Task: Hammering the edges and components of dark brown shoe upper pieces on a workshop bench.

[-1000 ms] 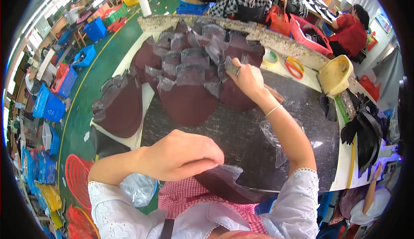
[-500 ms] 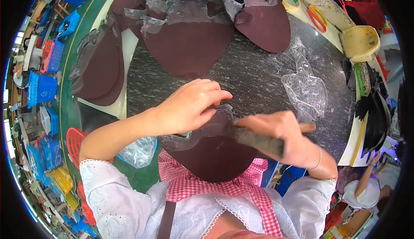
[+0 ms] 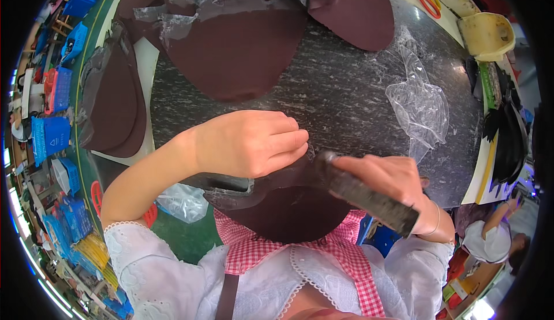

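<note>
Where LH (image 3: 254, 144) overlaps brn pc (image 3: 288, 216), edge's hidden.

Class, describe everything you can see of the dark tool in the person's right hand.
The dark tool looks like a hammer: a long, thick, grey-brown head, metallic-looking and worn, rounded at one end and squared at the other. It lies aslant, its rounded end up and left over the maroon piece, its squared end toward the person. The right hand grips it and hides most of any handle. Whether it touches the piece is unclear.
</note>
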### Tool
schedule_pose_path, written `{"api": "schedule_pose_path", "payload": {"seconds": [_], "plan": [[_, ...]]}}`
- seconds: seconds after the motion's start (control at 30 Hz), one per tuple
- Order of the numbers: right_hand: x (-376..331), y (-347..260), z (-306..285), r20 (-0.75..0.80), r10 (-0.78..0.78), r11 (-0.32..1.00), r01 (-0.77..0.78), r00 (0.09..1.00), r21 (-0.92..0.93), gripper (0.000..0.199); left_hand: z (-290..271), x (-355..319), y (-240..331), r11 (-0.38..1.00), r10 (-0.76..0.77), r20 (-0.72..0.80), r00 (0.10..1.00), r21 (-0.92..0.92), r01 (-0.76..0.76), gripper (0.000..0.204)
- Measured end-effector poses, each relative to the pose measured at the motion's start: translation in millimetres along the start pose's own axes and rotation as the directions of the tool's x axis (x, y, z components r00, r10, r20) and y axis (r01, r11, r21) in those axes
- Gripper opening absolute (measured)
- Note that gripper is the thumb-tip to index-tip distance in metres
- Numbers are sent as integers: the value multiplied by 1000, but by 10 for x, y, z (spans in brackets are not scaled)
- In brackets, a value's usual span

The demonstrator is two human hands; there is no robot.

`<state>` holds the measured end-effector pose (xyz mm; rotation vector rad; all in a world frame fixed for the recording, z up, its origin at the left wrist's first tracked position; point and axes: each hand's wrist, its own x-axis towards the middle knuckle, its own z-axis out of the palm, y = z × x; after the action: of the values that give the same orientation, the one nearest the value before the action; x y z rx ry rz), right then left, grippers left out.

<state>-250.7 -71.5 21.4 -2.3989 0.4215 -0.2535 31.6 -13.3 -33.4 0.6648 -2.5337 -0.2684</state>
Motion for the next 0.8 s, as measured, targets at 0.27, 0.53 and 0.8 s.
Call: {"api": "schedule_pose_path", "payload": {"seconds": [0.27, 0.53, 0.8], "plan": [[141, 0, -17, 19, 109, 994, -109, 994, -9, 47, 50, -13, 48, 985, 51, -41, 998, 167, -44, 37], [160, 14, -34, 29, 134, 989, -136, 991, 65, 47, 43, -12, 88, 988, 28, -14, 1000, 151, -26, 33], [179, 42, 6, 79, 140, 989, -144, 987, 46, 49, 46, -21, 92, 948, -309, -146, 940, -122, 293, 24]]}}
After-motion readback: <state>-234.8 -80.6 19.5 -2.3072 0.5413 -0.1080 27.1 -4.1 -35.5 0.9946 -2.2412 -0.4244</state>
